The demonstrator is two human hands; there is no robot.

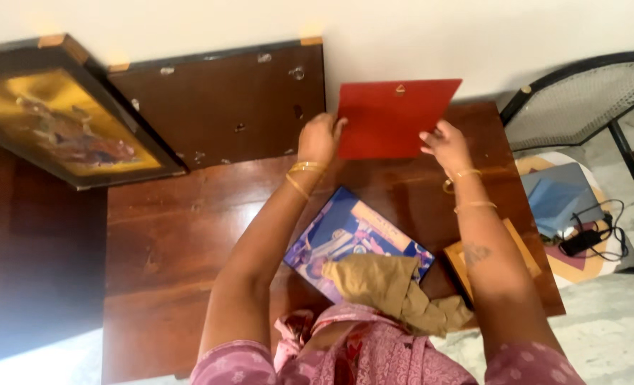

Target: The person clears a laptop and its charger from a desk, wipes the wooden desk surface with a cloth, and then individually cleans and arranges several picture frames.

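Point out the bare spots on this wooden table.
The table is bare on its left half, between the leaning brown board and the near edge. Crowded on the right: blue picture, tan cloth, yellow frame.

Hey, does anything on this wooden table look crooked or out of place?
Yes. The gold-toned framed picture at the far left sits askew, overhanging the table edge. A tan cloth lies crumpled over the blue photo frame. Both hands hold the red board.

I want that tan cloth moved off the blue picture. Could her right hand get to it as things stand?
Probably not at once: the right hand and left hand both grip the red board against the wall. The tan cloth lies uncovered by her forearms, so once freed, the path looks open.
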